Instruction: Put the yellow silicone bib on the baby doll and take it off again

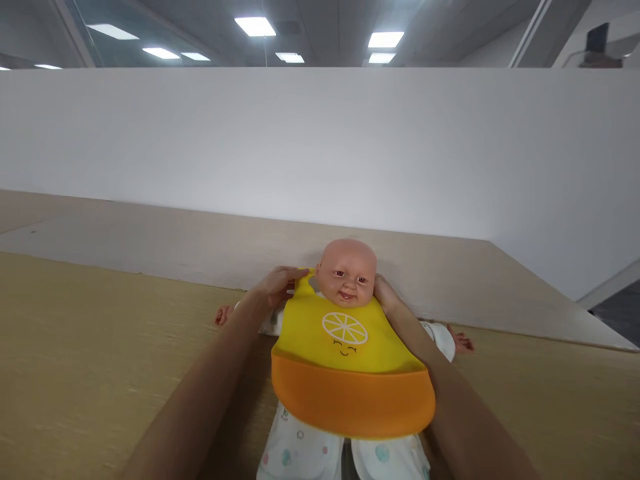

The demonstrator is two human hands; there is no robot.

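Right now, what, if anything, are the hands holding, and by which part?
The left hand holds the bib by its neck strap; the right hand is partly hidden beside the doll's head; its grip can't be told.

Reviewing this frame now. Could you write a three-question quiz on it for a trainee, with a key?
1. Multiple choice: What is printed on the upper part of the bib?
a) A star
b) A citrus slice above a smiling face
c) A bear

2. True or false: The bib's pocket is the same colour as the part above it.

3. Fill in the blank: The fingers of the ____ hand are mostly hidden behind the doll's head.

Key:
1: b
2: False; the pocket is orange and the part above it yellow.
3: right; the left hand shows its fingers at the bib's neck strap.
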